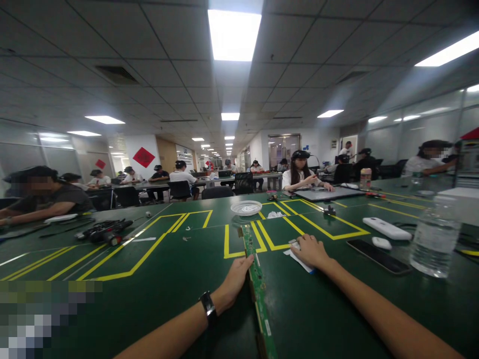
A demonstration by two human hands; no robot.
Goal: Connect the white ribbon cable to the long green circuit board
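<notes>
A long, narrow green circuit board (259, 291) runs from the middle of the table toward me, slightly tilted. My left hand (236, 280) is closed round its left edge, the thumb lying on top near the far part. To the right, my right hand (312, 251) rests low over the table with its fingers curled onto a white tissue-like sheet or packet (304, 263) with a blue edge. The fingertips press on this white piece, and part of it is hidden beneath them.
Yellow tape outlines mark the green table (179, 299). A white basket (246, 208) stands ahead. At the right are a black phone (378, 256), a white case (381, 243), a white power bank (387, 229) and a clear bottle (436, 239). Black gear (107, 232) lies left; people sit around.
</notes>
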